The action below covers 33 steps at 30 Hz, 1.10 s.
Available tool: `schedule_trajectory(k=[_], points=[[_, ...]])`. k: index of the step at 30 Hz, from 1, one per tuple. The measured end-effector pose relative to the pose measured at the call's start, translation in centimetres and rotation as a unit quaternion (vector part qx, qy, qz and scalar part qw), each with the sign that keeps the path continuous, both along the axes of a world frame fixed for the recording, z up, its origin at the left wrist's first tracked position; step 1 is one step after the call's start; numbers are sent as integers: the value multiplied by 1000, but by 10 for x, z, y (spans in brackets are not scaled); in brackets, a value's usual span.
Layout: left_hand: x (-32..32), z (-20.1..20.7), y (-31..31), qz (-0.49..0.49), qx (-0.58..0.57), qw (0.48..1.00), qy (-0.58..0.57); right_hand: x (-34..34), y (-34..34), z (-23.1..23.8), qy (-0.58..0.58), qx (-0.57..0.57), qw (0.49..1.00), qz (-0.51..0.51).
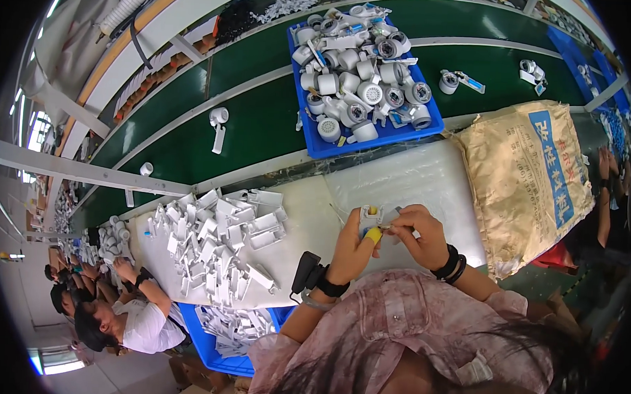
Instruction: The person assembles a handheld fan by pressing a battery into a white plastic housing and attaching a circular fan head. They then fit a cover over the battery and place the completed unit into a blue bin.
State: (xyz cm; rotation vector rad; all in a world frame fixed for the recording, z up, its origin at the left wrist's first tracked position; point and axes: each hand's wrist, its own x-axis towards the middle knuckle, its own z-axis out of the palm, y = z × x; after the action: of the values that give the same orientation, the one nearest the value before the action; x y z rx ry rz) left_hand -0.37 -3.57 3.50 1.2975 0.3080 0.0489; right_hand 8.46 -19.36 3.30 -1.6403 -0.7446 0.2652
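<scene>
My left hand (351, 249) is closed around a small white plastic part (369, 218), held upright over the worktable. A yellow covering (374, 234) wraps the tip of its thumb. My right hand (425, 235) meets it from the right, its thumb and forefinger pinched together at the part's edge. Whatever sits between those right fingertips is too small to make out. To the left of my hands, a heap of white plastic housings (219, 235) lies on the pale table surface (307, 228).
Beyond the table, a blue tray (324, 149) full of white round-headed assemblies stands by the green conveyor (255, 117). A brown paper sack (499, 184) lies at right. A blue bin (213, 361) of white parts is at lower left, near a co-worker in a white shirt (148, 323).
</scene>
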Motion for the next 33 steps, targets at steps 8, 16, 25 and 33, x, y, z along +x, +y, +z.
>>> schedule_trajectory(k=[8, 16, 25, 33], points=[[-2, 8, -6, -28, 24, 999, -24, 4, 0, 5, -215, 8, 977, 2], [-4, 6, -11, -34, 30, 998, -39, 4, 1, -2, -226, 17, 974, -11], [-2, 11, -11, -43, 118, 990, -64, 3, -3, -4, -251, 2, 967, -32], [-9, 14, -9, -64, 53, 996, -29, 1, -2, -1, -249, 9, 968, -24]])
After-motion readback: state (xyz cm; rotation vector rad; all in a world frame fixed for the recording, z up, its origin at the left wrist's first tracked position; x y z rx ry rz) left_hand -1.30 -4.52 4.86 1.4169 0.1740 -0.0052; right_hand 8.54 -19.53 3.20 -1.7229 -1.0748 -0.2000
